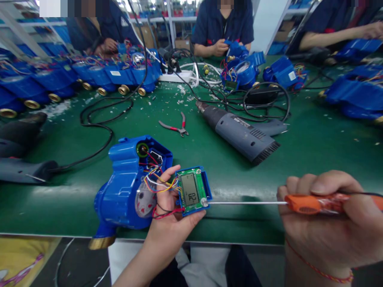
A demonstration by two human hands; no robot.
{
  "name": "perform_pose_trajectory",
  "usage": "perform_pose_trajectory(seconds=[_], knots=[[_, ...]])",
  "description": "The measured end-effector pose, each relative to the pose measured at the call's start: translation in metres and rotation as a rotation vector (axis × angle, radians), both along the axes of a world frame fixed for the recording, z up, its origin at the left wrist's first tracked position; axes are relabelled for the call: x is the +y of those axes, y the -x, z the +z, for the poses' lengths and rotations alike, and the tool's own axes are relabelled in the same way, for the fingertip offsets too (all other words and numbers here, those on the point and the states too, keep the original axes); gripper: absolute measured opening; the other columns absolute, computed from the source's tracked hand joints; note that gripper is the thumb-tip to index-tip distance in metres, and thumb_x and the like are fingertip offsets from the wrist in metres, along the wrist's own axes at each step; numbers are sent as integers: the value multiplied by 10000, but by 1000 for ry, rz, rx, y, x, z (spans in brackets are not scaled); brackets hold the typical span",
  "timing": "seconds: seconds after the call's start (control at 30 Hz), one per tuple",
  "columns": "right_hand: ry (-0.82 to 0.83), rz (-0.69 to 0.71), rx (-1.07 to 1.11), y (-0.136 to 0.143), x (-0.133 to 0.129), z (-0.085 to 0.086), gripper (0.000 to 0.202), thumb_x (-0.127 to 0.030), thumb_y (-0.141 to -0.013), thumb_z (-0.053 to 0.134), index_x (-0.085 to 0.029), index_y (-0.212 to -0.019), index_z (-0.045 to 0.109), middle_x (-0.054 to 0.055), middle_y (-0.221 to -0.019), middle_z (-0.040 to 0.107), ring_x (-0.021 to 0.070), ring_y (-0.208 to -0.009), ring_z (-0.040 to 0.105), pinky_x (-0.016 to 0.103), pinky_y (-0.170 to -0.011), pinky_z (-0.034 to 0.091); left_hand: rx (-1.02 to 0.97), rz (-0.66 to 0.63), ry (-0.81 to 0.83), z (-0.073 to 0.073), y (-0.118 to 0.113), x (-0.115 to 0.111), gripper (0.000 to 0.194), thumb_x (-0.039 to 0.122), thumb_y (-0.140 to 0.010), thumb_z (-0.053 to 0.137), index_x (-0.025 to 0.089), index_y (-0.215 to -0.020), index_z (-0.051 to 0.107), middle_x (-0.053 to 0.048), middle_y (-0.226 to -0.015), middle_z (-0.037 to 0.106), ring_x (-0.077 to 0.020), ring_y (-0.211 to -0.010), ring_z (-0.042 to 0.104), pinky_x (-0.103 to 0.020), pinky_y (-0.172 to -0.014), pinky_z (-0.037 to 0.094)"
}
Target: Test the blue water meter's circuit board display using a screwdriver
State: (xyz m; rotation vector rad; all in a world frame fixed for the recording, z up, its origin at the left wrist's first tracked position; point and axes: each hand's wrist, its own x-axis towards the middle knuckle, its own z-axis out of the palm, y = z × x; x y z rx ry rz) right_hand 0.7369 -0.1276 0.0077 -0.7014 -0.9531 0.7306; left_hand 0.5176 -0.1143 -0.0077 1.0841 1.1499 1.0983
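Note:
My left hand (pixel 172 211) is closed around a small blue housing with a green circuit board and an LCD display (pixel 189 190). Colored wires (pixel 161 181) run from that board to an opened blue water meter (pixel 124 187), which lies on its side at the table edge with its brass end toward me. My right hand (pixel 326 223) grips a screwdriver (pixel 302 204) by its orange handle. Its long thin shaft reaches left, and the tip meets the board's lower right corner, at a pale round spot that may be a screw.
Diagonal cutters (pixel 178 126) and a grey heat gun (pixel 239 133) lie ahead on the green table (pixel 143 119). Another heat gun (pixel 26 169) is at left. Several blue meters (pixel 119 75) line the back left, near a power strip (pixel 176 76). Three people work across the table.

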Motion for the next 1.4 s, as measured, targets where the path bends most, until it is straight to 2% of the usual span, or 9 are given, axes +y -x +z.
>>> perform_pose_trajectory(seconds=[0.17,0.33,0.43,0.53,0.7,0.87,1.13,1.4], knots=[[-5,14,7,1,-4,-2,220,-353,-830,573,-165,-727,623,-53,-438,386,74,-337,287,249,-345,245,82,-35,-41,0,1,2,732,167,-689,759,279,-1273,333,34,-857,692,-141,-679,685,-245,-680,576],[-29,-120,-34,6,-8,-6,256,-391,-820,622,-165,-701,615,-61,-435,406,65,-337,261,257,-383,206,135,-15,-48,4,-1,3,709,171,-684,731,271,-1266,339,27,-856,680,-146,-680,677,-249,-652,581],[-41,-179,-69,11,-9,-7,280,-390,-829,641,-151,-685,614,-53,-452,447,66,-350,297,260,-404,206,162,-37,-47,4,-1,4,704,180,-703,719,279,-1275,320,33,-848,663,-154,-694,680,-268,-663,588],[-39,-141,-79,14,-9,-7,296,-409,-842,633,-149,-699,623,-53,-457,435,67,-353,307,260,-401,214,184,-17,-87,3,0,4,683,178,-697,717,273,-1258,340,39,-839,653,-145,-687,675,-262,-674,580],[18,-106,-69,18,-8,-2,259,-394,-811,674,-151,-723,653,-36,-499,464,73,-369,350,265,-382,221,230,48,-154,-1,-1,4,657,186,-667,765,272,-1212,408,16,-1001,640,-110,-748,678,-215,-725,558],[60,-92,-121,22,-9,4,261,-398,-794,699,-157,-712,642,-34,-479,444,85,-390,365,263,-403,246,121,7,-110,0,-3,5,705,129,-688,749,276,-1248,349,62,-856,668,-108,-699,690,-197,-690,568],[89,-101,-135,24,-6,9,245,-371,-766,722,-154,-676,650,-23,-500,486,94,-417,397,274,-411,275,97,38,-166,-11,0,1,771,113,-686,780,353,-1305,388,71,-952,628,-83,-802,674,-165,-754,545],[90,-48,-159,20,-2,11,225,-344,-772,709,-145,-681,658,-9,-552,523,103,-458,438,275,-413,274,149,52,-171,-13,-1,2,790,101,-656,785,334,-1302,393,66,-892,626,-101,-749,663,-195,-718,556]])
